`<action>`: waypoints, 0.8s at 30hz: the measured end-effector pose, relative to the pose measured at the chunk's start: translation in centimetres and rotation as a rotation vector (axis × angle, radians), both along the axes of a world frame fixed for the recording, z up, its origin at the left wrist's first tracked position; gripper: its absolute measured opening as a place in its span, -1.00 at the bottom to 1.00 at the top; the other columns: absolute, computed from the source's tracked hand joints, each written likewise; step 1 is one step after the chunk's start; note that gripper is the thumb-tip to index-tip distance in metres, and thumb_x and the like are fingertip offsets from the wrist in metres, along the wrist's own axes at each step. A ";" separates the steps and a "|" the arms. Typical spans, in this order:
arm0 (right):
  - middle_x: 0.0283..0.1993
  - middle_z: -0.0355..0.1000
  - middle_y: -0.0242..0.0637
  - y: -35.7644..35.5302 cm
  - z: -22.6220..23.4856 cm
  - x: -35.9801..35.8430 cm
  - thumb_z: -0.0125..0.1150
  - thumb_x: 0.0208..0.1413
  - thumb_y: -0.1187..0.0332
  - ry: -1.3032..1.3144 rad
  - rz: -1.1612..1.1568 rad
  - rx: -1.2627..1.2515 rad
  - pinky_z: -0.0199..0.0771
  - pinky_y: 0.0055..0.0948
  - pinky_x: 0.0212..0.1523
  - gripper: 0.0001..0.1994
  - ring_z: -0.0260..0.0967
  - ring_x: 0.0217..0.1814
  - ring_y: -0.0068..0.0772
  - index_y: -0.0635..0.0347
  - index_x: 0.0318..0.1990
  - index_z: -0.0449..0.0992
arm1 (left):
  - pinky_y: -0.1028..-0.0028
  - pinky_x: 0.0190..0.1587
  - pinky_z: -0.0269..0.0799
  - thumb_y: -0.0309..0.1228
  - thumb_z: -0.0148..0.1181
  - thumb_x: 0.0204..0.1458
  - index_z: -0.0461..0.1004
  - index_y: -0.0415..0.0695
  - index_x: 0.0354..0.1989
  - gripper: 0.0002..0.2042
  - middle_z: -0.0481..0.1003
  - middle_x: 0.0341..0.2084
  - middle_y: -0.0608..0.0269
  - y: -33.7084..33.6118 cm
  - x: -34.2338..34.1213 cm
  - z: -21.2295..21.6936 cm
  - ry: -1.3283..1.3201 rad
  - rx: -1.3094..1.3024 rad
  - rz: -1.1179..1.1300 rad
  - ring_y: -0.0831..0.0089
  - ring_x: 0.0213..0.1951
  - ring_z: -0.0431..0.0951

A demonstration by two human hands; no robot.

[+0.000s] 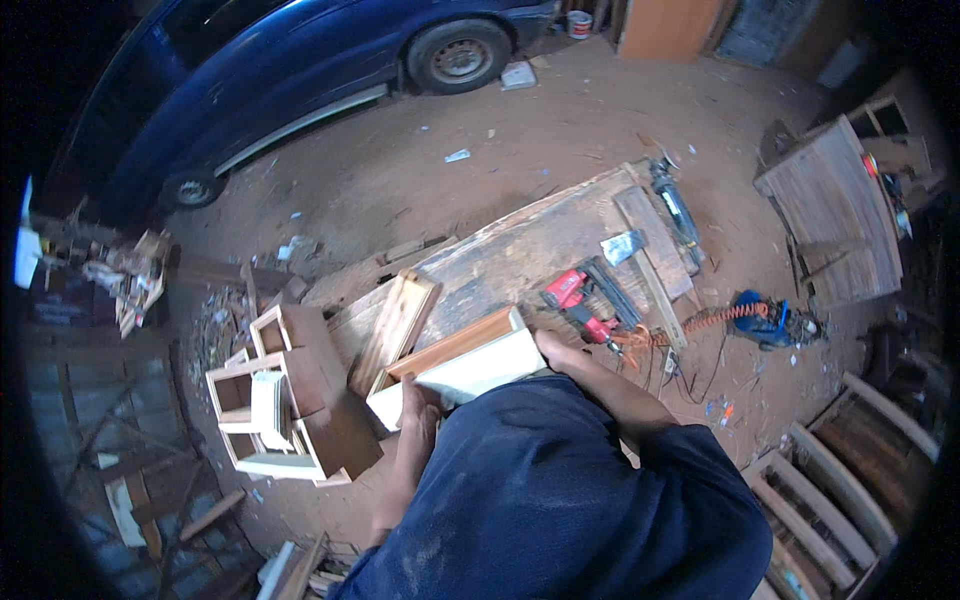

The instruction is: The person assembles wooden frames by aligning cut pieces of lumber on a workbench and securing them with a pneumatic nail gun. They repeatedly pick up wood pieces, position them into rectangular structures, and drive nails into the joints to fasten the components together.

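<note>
- At frame centre I see a shallow wooden drawer box [455, 362], pale smooth front, reddish inner edge, on the rough plank workbench [520, 240].
- My left hand [418, 415] clasps its near-left corner; my right hand [556, 348] grips its right end.
- A red nail gun [580, 300] lies just right.

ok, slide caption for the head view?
Both hands grip a wooden drawer box on a workbench beside a red nail gun.

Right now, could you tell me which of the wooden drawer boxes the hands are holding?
The white-fronted box on the workbench, gripped at both ends; the others sit untouched on the ground.
</note>
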State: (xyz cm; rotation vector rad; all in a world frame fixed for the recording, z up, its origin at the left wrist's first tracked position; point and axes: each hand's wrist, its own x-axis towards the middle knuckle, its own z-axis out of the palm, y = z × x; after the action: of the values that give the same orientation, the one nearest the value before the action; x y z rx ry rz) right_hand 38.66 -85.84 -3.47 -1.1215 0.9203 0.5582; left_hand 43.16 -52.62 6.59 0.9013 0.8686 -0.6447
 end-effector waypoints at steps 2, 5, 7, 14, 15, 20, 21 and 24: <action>0.00 0.58 -0.15 2.5 2.5 1.3 -0.19 0.38 0.16 0.026 -0.067 0.215 0.60 -0.19 0.03 -0.55 0.57 -0.04 -0.26 0.30 0.10 0.54 | 0.04 0.46 0.02 0.15 -0.04 0.20 0.25 -0.09 0.38 -0.30 0.27 0.40 0.10 2.3 -1.1 -0.7 0.063 -0.086 0.116 0.09 0.43 0.18; 0.06 0.56 -0.11 1.2 2.4 1.9 -0.17 0.44 0.02 -0.058 0.023 0.095 0.55 -0.15 0.11 -0.47 0.54 0.06 -0.22 0.30 0.23 0.44 | 0.02 0.43 0.07 0.15 -0.04 0.20 0.25 -0.09 0.38 -0.30 0.27 0.39 0.06 2.0 -1.2 -2.2 0.134 -0.174 0.145 0.07 0.40 0.22; 0.14 0.52 -0.09 2.4 6.5 3.3 -0.18 0.45 -0.04 -0.045 0.155 -0.048 0.49 -0.16 0.17 -0.41 0.49 0.14 -0.20 0.32 0.29 0.40 | 0.01 0.41 0.11 0.15 -0.03 0.21 0.25 -0.09 0.37 -0.30 0.27 0.38 0.04 3.0 -2.8 -3.0 0.174 -0.194 0.213 0.06 0.38 0.25; 0.14 0.54 -0.16 4.5 5.4 3.2 -0.12 0.43 -0.11 0.031 0.059 0.067 0.50 -0.15 0.15 -0.41 0.55 0.09 -0.21 0.26 0.21 0.49 | 0.03 0.23 0.32 0.14 0.04 0.21 0.26 -0.13 0.35 -0.30 0.32 0.29 -0.08 4.8 -4.8 -6.0 0.307 -0.120 0.300 0.02 0.21 0.41; 0.14 0.54 -0.16 4.9 5.9 3.3 -0.14 0.43 -0.12 0.048 0.081 0.060 0.51 -0.11 0.14 -0.40 0.55 0.10 -0.20 0.25 0.22 0.48 | 0.07 0.09 0.41 0.13 0.10 0.19 0.28 -0.17 0.33 -0.30 0.35 0.23 -0.12 5.6 -5.3 -5.5 0.329 -0.037 0.205 0.03 0.11 0.48; 0.11 0.54 -0.23 4.8 5.0 3.0 -0.30 0.44 -0.17 0.160 0.243 -0.056 0.48 -0.04 0.16 -0.40 0.49 0.13 -0.14 0.05 0.27 0.43 | 0.42 -0.31 0.54 -0.12 0.21 0.26 0.53 -0.28 0.05 -0.57 0.61 -0.28 0.04 8.0 -4.4 11.5 0.060 0.315 -0.206 0.32 -0.29 0.63; 0.12 0.53 -0.24 5.7 5.7 3.0 -0.31 0.43 -0.19 0.155 0.290 0.016 0.47 -0.04 0.16 -0.40 0.48 0.14 -0.15 0.03 0.28 0.42 | 0.46 -0.20 0.55 -0.19 0.15 0.32 0.52 -0.27 0.07 -0.63 0.62 -0.29 0.18 11.7 -4.7 11.0 -0.162 0.550 -0.333 0.41 -0.26 0.63; 0.19 0.44 -0.25 8.8 6.7 3.1 -0.34 0.39 -0.28 0.126 0.369 0.194 0.43 0.01 0.16 -0.38 0.37 0.22 -0.16 -0.07 0.28 0.36 | 0.43 -0.05 0.50 -0.44 0.30 0.21 0.51 -0.26 0.08 -0.70 0.58 -0.15 0.14 14.8 1.7 21.9 -0.789 1.294 -0.152 0.42 -0.12 0.57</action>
State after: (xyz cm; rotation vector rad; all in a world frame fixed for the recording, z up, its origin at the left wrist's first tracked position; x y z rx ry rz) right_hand 41.75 -77.02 3.19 -1.0930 0.7498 1.0081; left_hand 44.91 -37.87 28.53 2.1952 0.4039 0.2875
